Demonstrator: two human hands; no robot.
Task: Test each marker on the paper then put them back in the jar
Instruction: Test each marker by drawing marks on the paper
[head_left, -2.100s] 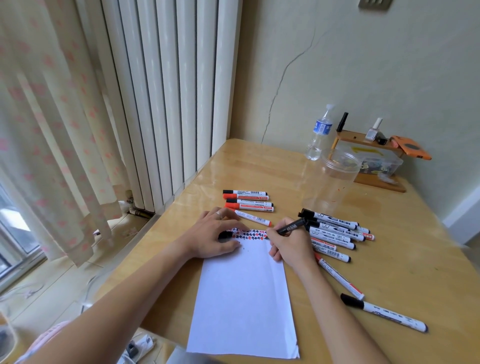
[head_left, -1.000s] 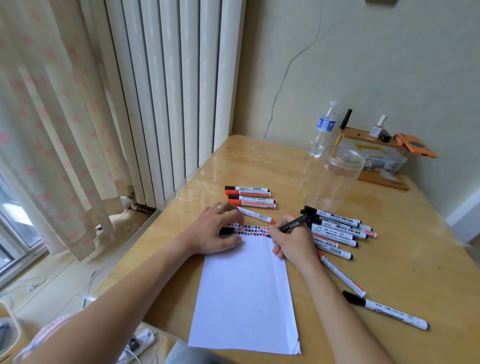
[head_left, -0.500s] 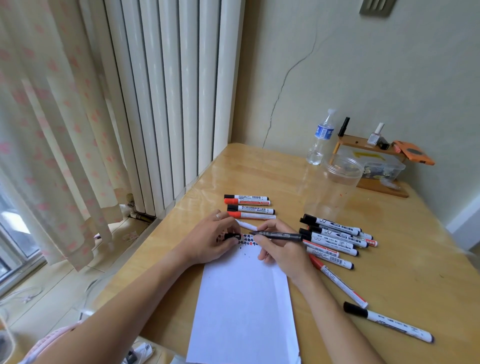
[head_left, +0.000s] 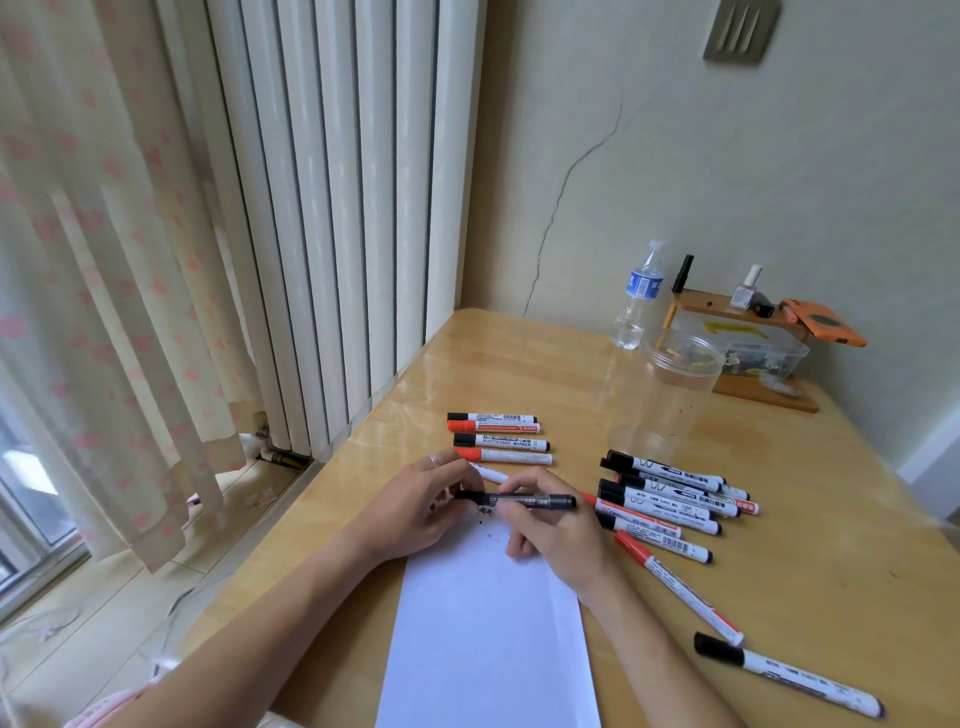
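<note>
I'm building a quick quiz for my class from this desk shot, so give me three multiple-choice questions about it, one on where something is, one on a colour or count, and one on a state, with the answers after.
1. Where does the clear jar stand?
A. On the paper
B. On the table, beyond the pile of markers on the right
C. On the floor

2. How many markers lie in the neat row beyond the left hand, fully in view?
A. Two
B. Four
C. Seven

3. What state is the black marker in?
A. Lying alone on the table
B. Standing in the jar
C. Held level between both hands above the paper

Answers:
1 B, the jar sits on bare wood behind the pile.
2 B, two black-capped and two red-capped lie parallel.
3 C, the right hand grips the barrel while the left holds the cap end.
</note>
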